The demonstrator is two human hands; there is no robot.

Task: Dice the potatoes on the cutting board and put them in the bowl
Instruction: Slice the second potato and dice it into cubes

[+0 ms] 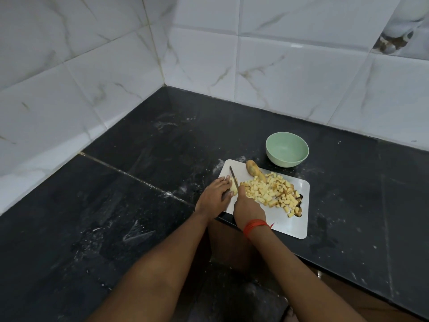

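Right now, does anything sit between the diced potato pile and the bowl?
Nothing blocks it. An unpeeled potato piece lies at the far edge of the cutting board, left of the line from the diced pile to the bowl; only bare counter separates them.

Potato (254, 170) and dice pile (271, 191) lie before the bowl (287, 149); bare counter (139, 182) left.
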